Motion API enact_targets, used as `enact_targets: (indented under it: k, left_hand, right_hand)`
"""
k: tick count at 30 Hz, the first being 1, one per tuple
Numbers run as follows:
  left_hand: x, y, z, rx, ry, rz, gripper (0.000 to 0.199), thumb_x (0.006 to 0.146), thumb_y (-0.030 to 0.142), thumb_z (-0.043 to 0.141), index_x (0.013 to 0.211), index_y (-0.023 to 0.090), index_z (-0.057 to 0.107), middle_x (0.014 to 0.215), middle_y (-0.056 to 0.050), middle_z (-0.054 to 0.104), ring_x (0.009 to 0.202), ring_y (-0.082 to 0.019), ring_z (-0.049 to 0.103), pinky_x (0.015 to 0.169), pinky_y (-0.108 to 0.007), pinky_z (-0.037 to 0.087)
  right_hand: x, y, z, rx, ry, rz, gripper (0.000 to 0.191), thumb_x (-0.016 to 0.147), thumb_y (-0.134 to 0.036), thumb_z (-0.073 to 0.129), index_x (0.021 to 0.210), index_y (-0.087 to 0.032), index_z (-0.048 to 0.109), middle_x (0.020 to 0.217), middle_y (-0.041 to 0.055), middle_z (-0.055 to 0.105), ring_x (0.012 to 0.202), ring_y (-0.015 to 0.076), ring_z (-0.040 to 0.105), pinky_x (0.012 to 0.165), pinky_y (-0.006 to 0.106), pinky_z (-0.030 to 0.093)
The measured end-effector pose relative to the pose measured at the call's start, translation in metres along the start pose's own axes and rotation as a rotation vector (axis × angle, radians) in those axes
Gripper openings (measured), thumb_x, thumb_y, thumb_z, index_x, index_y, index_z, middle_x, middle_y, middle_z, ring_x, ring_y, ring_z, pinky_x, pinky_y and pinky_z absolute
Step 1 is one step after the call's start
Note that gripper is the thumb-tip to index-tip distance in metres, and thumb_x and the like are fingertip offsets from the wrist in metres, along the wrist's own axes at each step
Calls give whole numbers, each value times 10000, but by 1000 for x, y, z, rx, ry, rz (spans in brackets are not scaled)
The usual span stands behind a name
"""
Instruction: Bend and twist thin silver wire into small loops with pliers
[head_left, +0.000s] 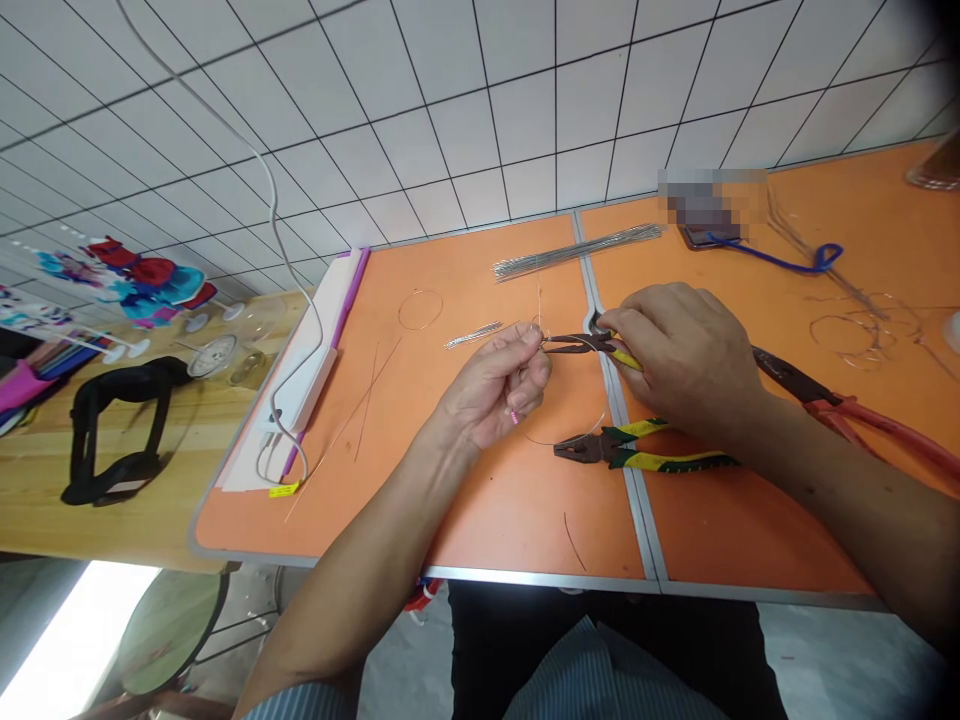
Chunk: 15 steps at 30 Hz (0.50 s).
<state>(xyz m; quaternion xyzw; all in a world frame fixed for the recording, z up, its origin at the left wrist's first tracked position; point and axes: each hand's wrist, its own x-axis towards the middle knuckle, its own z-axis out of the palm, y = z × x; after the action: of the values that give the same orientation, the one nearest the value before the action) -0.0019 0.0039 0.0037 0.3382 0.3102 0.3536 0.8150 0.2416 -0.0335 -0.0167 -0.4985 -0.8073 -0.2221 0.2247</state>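
Over the middle of the orange table [465,510], my left hand [499,383] pinches a thin wire [539,305], and a small pink item [514,416] shows below its fingers. My right hand [686,350] is wrapped round the long-nose pliers [589,343], whose jaws point left and reach the wire at my left fingertips. Whether the jaws are closed on the wire is too small to tell. Below lie combination pliers [600,448] with yellow and green handles. A short bundle of wires [472,335] lies just left of my left hand.
A long wire bundle [574,252] lies towards the tiled wall. Red-handled pliers [840,405] and a blue cord [795,262] are on the right. On the left are a wire ring [421,309], loose wires and a white power strip [300,395].
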Motion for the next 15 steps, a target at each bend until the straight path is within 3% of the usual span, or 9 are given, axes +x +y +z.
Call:
enact_targets:
  k: [4,9,15]
  left_hand:
    - [1,-1,0,24,15,11,297,1104,214,689,836,192,562,587,40,678,316,-53,408,323,-157,292]
    - [1,-1,2,64,42,2,335,1086,259,741,822,197,545,598,31,702,311,-56,437,323,-155,320]
    - [0,-1,4,114,87,-38,324,1104,295,719,836,187,573,587,-2,725,298,-66,453,313,-161,326]
  right_hand:
    - [0,1,2,-52,62,-43,180,1084,-248,608,994,-196,756,938,122,725,832,273,583,731,405,366]
    - [0,3,0,-98,36,-42,322,1136,-457,611,985,-205,743,889,105,699,811,264,578,709,389,328]
    - [0,2,-5,-78,-21,-2,352,1148,-445,574,953,-207,744,867,107,693,798,260,567,705,396,282]
